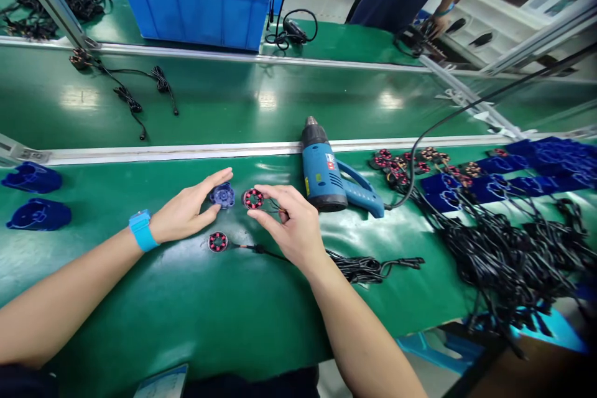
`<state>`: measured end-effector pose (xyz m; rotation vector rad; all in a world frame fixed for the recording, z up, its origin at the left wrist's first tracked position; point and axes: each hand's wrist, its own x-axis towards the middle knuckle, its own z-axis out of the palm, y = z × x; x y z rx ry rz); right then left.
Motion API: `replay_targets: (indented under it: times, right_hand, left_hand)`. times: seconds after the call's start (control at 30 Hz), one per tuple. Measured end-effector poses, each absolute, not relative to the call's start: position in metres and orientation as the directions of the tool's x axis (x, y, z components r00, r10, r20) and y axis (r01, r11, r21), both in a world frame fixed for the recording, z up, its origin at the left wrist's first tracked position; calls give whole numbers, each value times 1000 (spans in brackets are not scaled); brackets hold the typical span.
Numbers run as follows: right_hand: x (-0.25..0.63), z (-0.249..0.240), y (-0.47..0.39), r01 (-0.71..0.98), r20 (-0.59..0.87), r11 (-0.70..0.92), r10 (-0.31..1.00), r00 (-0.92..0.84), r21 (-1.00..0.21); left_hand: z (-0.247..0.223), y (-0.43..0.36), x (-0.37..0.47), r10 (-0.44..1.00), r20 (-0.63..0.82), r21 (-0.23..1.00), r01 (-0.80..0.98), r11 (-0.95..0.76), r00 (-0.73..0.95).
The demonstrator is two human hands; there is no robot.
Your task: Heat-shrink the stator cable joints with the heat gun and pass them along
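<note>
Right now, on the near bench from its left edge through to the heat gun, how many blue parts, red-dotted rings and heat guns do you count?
Blue parts: 3, one at the left hand
Red-dotted rings: 2, one held in the right hand
Heat gun: 1
Total: 6

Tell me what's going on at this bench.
A person has the left hand around a blue cup, while the right hand holds a ring beside it, not inside. A second ring, wired to a cable, lies nearer the person. A heat gun lies beyond the right hand.
</note>
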<state>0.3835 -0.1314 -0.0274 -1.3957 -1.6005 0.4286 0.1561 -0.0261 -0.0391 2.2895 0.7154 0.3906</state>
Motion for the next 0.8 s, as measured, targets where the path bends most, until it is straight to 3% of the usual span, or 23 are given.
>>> replay_targets:
  times: [0.13, 0.23, 0.4, 0.57, 0.8]
  right_hand:
    - [384, -28, -130, 584, 396, 275, 914, 88, -764]
    - [381, -28, -130, 577, 388, 275, 918, 79, -769]
    - [371, -34, -131, 547, 344, 298, 939, -19, -783]
    - [368, -36, -132, 552, 276, 318, 948, -159, -771]
    - [376, -23, -141, 670, 266, 369, 929, -256, -644]
  left_hand:
    - [-52, -21, 160, 693, 173, 638, 456, -621, 700]
    - [-61, -25, 169, 748, 179, 673, 475, -567, 640]
    - [-60, -40, 175, 643, 65, 780, 363, -510, 763]
    - [-57, -43, 164, 540, 58, 823, 266, -502, 840]
    - [-54, -50, 164, 620, -13, 870, 314, -381, 785]
